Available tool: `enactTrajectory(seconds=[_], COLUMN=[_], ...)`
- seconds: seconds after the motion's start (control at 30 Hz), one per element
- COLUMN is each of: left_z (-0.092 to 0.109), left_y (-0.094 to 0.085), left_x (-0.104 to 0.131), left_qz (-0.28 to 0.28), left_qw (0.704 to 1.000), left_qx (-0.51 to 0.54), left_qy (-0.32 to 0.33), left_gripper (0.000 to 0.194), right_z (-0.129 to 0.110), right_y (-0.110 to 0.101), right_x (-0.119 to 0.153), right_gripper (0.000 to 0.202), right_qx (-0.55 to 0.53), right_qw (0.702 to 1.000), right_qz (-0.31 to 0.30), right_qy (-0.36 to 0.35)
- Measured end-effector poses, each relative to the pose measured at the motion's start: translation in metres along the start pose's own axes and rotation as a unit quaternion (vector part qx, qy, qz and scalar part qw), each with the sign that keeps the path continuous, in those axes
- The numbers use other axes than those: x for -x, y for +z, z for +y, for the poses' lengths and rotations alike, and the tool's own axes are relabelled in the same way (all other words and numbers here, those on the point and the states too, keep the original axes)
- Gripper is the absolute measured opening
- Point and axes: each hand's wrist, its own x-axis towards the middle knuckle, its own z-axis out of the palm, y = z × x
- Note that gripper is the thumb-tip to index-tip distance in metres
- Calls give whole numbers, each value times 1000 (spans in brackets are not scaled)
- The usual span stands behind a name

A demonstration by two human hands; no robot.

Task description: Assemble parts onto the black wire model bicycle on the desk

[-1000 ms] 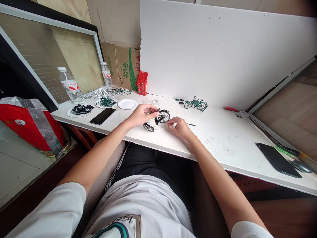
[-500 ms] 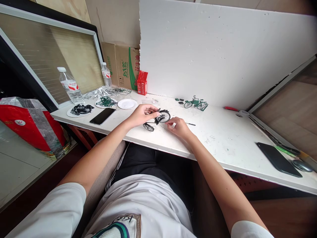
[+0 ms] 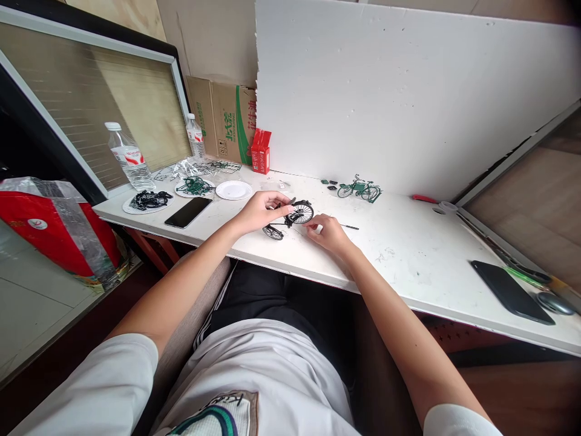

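My left hand (image 3: 259,212) grips a small black model bicycle (image 3: 301,212) between thumb and fingers, its spoked wheels showing below and to the right of the hand. Just right of the bicycle, my right hand (image 3: 325,232) rests low over the white table (image 3: 399,248) with thumb and fingertips pinched together. Whatever those fingertips hold, if anything, is too small to make out. A green model bicycle (image 3: 358,189) stands behind my right hand, beside small dark green pieces (image 3: 333,182). A thin dark rod (image 3: 350,227) lies to the right of my right hand.
Plates with black parts (image 3: 149,200) and green parts (image 3: 195,186), a bare white plate (image 3: 233,190) and a phone (image 3: 188,212) lie left. Bottles (image 3: 131,158), a red box (image 3: 261,151) and a carton (image 3: 227,121) stand behind. A dark phone (image 3: 511,292) and mouse (image 3: 554,303) lie right.
The black bicycle has shifted very slightly to the right in my left hand. My right hand has hardly moved.
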Motion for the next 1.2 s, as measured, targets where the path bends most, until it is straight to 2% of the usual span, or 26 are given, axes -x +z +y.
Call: enactTrajectory(seconds=[0.3,0.8,1.2], left_z=[0,2,2], left_y=[-1,-2,-3], left_x=[0,0,0], left_qz=[5,8,7], left_qw=[1000,1000,1000], left_qx=[-2,-4,-5], left_qy=[-1,-1,-3], left_gripper=[54,55,53], right_z=[-6,-11,-11], right_y=[-1,0,-3], right_x=[1,-1,-2], right_gripper=[18,13,21], right_qx=[-6,-84,-95], right_qw=[999,994,992], right_qz=[23,38,35], right_qy=[34,63,69])
